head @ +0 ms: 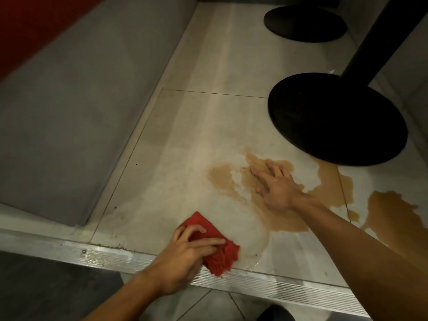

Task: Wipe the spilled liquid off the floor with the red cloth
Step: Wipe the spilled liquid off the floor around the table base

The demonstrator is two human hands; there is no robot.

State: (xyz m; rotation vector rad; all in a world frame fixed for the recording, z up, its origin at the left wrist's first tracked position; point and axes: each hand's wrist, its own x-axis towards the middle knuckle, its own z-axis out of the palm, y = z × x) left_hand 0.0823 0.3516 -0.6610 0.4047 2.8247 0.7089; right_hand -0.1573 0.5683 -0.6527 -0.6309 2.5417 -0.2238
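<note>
A brown spilled liquid (280, 218) spreads over the pale tiled floor (180, 144), from the middle toward the right edge. The crumpled red cloth (222, 253) lies on the floor near the metal step edge, left of the puddle. My left hand (185, 253) presses on the cloth with its fingers spread across it and slightly bent. My right hand (275, 184) rests flat on the wet floor in the puddle, fingers straight and spread, holding nothing.
A black round table base (335, 121) with its post stands just behind the puddle at right; a second base (303, 24) is farther back. A grey bench front (64, 107) runs along the left. A ribbed metal step strip (266, 283) borders the front.
</note>
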